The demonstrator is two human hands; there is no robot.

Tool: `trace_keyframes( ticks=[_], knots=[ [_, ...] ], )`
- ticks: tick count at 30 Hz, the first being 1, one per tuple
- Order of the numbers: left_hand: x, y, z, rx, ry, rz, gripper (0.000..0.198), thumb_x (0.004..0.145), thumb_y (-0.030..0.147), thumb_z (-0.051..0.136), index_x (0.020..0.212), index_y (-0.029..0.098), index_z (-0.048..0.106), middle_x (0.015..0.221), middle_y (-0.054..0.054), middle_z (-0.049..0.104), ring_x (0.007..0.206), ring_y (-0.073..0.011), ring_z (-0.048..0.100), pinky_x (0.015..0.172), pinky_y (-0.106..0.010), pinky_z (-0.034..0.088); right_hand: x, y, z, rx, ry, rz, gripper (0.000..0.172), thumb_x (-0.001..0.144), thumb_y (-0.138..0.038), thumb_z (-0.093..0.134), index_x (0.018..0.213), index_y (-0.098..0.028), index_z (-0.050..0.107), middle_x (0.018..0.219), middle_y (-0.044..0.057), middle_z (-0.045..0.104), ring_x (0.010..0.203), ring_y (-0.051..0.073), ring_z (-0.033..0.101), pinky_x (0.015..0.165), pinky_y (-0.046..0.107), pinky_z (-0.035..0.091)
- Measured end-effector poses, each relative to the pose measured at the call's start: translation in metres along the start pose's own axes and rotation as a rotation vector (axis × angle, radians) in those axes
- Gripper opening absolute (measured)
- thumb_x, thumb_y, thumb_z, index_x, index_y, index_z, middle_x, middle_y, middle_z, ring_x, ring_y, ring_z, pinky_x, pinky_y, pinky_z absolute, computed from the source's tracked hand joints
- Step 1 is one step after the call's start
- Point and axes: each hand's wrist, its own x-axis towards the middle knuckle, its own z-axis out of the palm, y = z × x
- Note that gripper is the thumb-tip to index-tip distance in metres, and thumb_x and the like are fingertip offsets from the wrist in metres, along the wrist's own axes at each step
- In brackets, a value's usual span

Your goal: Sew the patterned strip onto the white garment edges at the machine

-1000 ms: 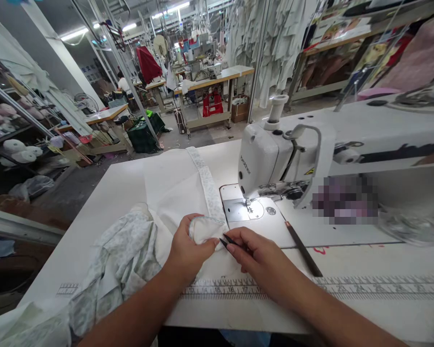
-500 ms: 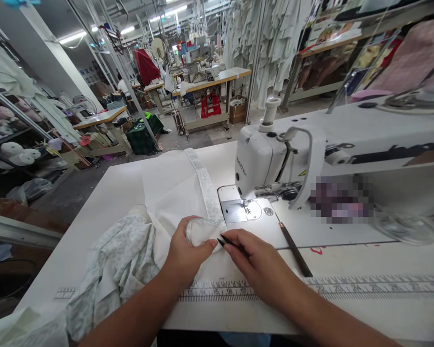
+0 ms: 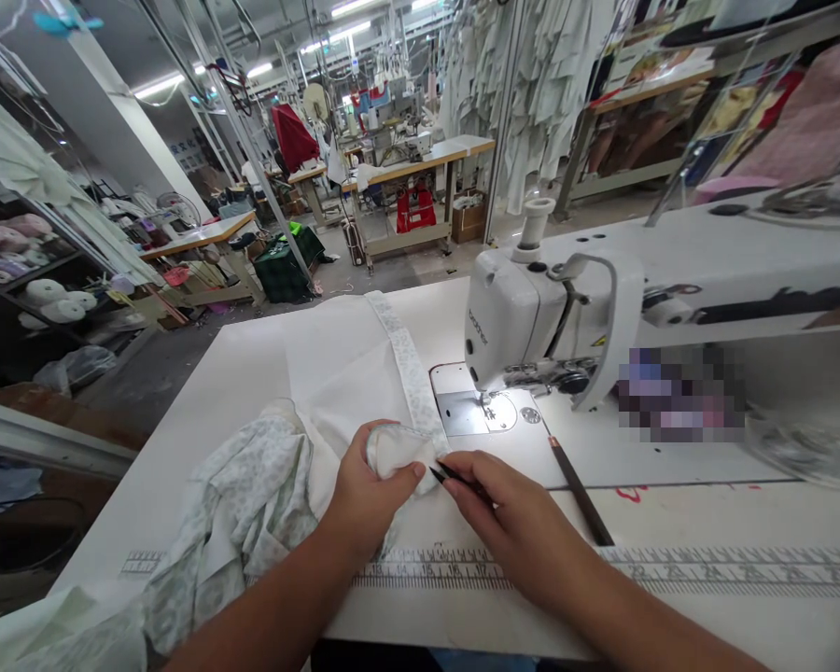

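My left hand (image 3: 374, 481) is closed on a folded edge of white cloth (image 3: 399, 448) with a pale green trim, thumb pressed on top. Close beside it, my right hand (image 3: 500, 504) grips a small black two-pointed tool (image 3: 442, 473), like thread snips or tweezers. The tool's dark tips point left at the cloth near my left thumb. A pale patterned band (image 3: 407, 359) runs along the cloth's right side, away from me. Bunched patterned fabric (image 3: 252, 490) lies left of my left hand. Most of the tool is hidden in my right fingers.
A white sewing machine (image 3: 511, 317) stands right of the cloth, its lit needle plate (image 3: 480, 411) beyond my hands. A dark-handled tool (image 3: 580, 490) lies right of my right hand. A printed ruler (image 3: 714, 569) runs along the table's front. Other sewing tables stand behind.
The view has shifted slightly, so the table scene sits a little further right and lower. The black tool's two tips, apart before, now look close together. Both hands keep their holds.
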Motion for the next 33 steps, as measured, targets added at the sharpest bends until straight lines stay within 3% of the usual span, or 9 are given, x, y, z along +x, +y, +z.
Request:
trace_keyframes(
  ticks=[23, 28, 33],
  knots=[
    [-0.0017, 0.001, 0.0011, 0.029, 0.003, -0.016, 0.051, 0.065, 0.025, 0.079, 0.108, 0.021, 0.052, 0.074, 0.003, 0.06, 0.065, -0.0127, 0.055, 0.061, -0.023, 0.048, 0.0, -0.0037, -0.0003, 0.09, -0.009, 0.087, 0.018, 0.096, -0.03, 0.045, 0.107, -0.026, 0.059, 0.099, 0.002, 0.068, 0.089, 0.019, 0.064, 0.077, 0.034, 0.051],
    [-0.0015, 0.0013, 0.0004, 0.003, -0.01, -0.024, 0.05, 0.066, 0.025, 0.079, 0.108, 0.02, 0.052, 0.076, 0.003, 0.059, 0.067, -0.0127, 0.054, 0.063, -0.024, 0.048, -0.0019, -0.0019, 0.0005, 0.013, 0.013, 0.004, 0.02, 0.097, -0.027, 0.043, 0.11, -0.025, 0.058, 0.099, 0.004, 0.067, 0.089, 0.019, 0.064, 0.077, 0.034, 0.052],
    [-0.001, 0.0036, -0.0007, -0.082, -0.039, -0.066, 0.052, 0.064, 0.026, 0.08, 0.108, 0.02, 0.052, 0.074, 0.003, 0.058, 0.067, -0.0127, 0.054, 0.064, -0.024, 0.048, -0.0014, 0.0011, 0.003, -0.189, 0.027, -0.119, 0.025, 0.097, -0.024, 0.038, 0.113, -0.022, 0.058, 0.091, 0.005, 0.066, 0.08, 0.02, 0.065, 0.067, 0.035, 0.053]
  ],
)
